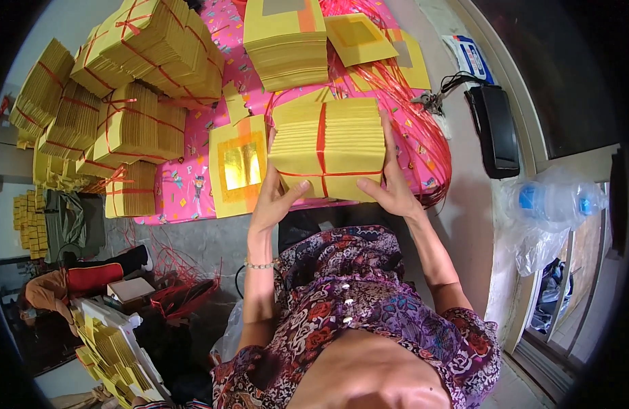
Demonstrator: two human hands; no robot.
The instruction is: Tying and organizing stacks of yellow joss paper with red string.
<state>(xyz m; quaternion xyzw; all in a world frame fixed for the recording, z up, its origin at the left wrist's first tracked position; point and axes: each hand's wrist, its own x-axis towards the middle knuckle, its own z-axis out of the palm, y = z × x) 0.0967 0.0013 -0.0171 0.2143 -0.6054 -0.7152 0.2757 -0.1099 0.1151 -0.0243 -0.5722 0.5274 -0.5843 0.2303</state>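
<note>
Presumably the yellow bundle (352, 144) is hefty but bendable; I clamp its sides, fingers (391, 155) flanking the red ribbon (321, 140).

Yellow bundle (352, 150), red ribbon (321, 140), pink patterned tablecloth (198, 155), multicoloured floral top (379, 293)

Thick yellow paper bndl (345, 151), x-tied w/ red ribbon (321, 136), held nr edge of pink cloth (198, 146).

Pink patterned tabletop (181, 204) under tied yellow paper bundles (141, 126), yellow sheets (243, 167), red strands (423, 140).
</note>
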